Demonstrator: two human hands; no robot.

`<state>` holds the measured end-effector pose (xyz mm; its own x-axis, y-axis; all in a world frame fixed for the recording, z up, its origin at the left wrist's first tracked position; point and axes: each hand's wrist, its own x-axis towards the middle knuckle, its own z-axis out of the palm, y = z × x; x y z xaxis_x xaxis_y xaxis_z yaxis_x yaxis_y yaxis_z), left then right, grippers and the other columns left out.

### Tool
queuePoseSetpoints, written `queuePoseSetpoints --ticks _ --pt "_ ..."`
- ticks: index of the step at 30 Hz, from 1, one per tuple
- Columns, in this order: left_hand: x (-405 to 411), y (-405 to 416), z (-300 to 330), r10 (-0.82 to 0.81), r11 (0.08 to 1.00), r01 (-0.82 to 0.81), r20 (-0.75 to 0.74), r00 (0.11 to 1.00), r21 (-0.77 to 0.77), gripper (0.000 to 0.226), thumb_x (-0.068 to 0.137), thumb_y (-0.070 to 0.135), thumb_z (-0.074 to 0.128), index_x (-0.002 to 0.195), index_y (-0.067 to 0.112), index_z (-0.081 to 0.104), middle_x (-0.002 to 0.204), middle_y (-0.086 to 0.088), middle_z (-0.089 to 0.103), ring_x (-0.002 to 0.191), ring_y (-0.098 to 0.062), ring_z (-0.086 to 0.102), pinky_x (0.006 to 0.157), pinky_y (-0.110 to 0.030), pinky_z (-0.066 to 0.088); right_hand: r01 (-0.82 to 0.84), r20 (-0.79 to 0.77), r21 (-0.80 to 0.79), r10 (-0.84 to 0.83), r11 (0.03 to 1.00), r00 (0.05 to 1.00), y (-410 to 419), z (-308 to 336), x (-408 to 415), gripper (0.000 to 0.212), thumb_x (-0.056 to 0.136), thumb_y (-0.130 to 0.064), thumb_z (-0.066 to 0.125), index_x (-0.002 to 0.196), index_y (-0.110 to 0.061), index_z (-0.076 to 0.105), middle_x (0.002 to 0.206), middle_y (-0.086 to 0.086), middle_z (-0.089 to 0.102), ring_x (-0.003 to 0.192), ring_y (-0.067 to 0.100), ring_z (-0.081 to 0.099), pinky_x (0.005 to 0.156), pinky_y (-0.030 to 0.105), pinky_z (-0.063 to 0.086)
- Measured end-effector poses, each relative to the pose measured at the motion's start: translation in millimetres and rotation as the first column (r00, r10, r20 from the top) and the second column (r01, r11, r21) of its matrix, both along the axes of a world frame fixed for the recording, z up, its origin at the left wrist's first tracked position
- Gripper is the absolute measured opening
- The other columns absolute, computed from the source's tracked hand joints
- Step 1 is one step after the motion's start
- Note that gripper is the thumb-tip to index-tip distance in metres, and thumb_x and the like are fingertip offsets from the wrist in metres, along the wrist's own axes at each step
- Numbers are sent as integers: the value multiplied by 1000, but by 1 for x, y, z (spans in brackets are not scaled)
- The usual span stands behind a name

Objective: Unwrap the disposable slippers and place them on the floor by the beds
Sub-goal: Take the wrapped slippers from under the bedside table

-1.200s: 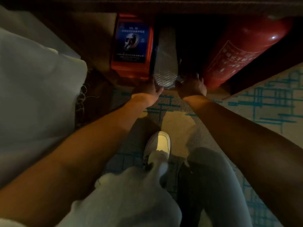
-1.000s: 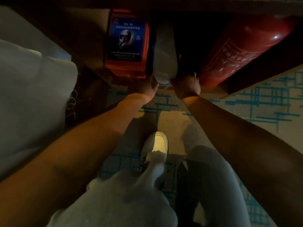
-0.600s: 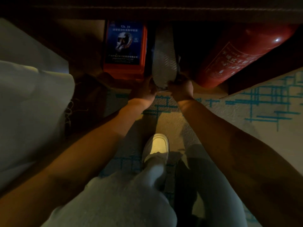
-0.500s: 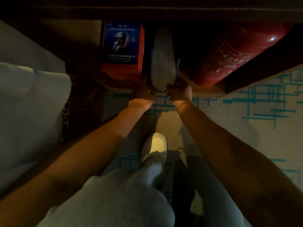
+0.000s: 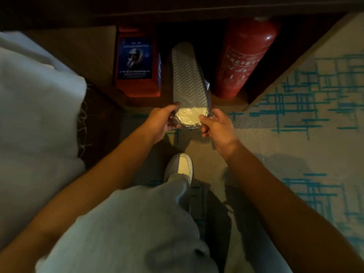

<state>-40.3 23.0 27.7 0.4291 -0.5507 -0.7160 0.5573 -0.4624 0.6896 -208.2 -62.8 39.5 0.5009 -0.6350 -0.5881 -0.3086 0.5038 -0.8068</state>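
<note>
- Grey, ribbed rubber shows on the sole of the wrapped pair of disposable slippers (image 5: 188,75), a long flat oval whose tread runs in fine wavy ridges.
- Clear, crinkled plastic film (image 5: 189,118) covers the near end of the pack, where a pale cream patch catches the light and glares.
- The pack leans out of a dark wooden floor-level cubby (image 5: 254,95), its far end inside the cubby and its near end raised over the carpet.
- The left hand (image 5: 161,123) grips the near left edge of the pack, fingers curled round the film.
- The right hand (image 5: 215,127) pinches the near right edge, thumb on top, fingers folded under.
- A red box with a blue printed label showing a mask (image 5: 136,62) stands just left of the slippers.
- A glossy red cylindrical fire extinguisher (image 5: 242,60) stands just right of them, both inside the cubby.
- White bed linen with a frayed fringe (image 5: 37,115) hangs at the left.
- Beige short-pile carpet with teal crosshatch lines (image 5: 295,125) lies beneath the pack's near end and the hands.
- A white sneaker (image 5: 182,167) and pale grey trouser legs sit below the hands.
</note>
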Motion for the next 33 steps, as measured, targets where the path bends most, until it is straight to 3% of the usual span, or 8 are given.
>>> queuePoseSetpoints --ticks 7,12,16,18,21,25,29,33 --pt "-44 13 58 -61 990 69 65 996 -121 24 95 13 66 74 20 57 71 2 66 70 -14 63 60 -28 50 37 41 10 -38 999 998 13 32 -43 54 95 -6 64 143 -6 38 87 9 66 53 12 64 51 30 58" --pt "-65 35 126 -111 979 142 210 972 -143 12 95 17 66 90 12 58 80 -2 67 76 -19 67 67 -32 57 20 79 -144 -8 989 997 21 85 -66 79 92 -5 68 157 -17 25 108 6 68 75 13 71 52 25 59" --pt "-75 58 167 -80 984 122 290 954 -130 21 98 20 63 113 5 63 93 -9 72 87 -28 71 75 -39 62 -93 85 -243 117 966 990 28 128 -59 68 93 -10 69 152 -17 37 113 1 68 82 4 67 53 10 51" --pt "-75 80 188 -35 978 101 331 943 -184 24 99 17 61 122 15 62 119 -11 70 108 -31 70 93 -47 58 -173 89 -297 207 939 974 40 153 -55 65 93 -16 69 150 -19 41 106 -9 67 85 4 68 55 15 54" --pt "-70 105 204 -61 963 143 332 941 -229 40 99 13 59 132 35 52 133 -2 64 118 -25 66 95 -46 57 -251 91 -317 293 915 952 53 164 -56 61 93 -20 69 147 -23 42 105 -14 66 88 8 70 57 21 54" --pt "-67 124 209 -130 970 188 330 935 -151 32 99 14 59 118 39 56 128 -1 66 115 -25 67 94 -43 58 -289 110 -285 331 914 937 66 152 -56 63 93 -19 70 149 -22 41 115 -4 71 91 14 74 64 26 57" --pt "-72 144 210 -131 988 152 332 934 -39 38 99 20 60 136 24 55 126 -3 69 109 -21 71 93 -39 59 -294 116 -244 329 924 937 84 150 -54 63 92 -18 69 149 -26 42 117 -3 71 98 16 72 65 28 52" --pt "-77 148 232 -83 992 108 329 941 -59 33 99 17 60 132 18 55 121 -7 70 100 -25 74 75 -35 64 -319 111 -292 363 901 925 86 169 -51 65 92 -18 69 149 -31 40 118 0 72 97 18 72 62 26 51"
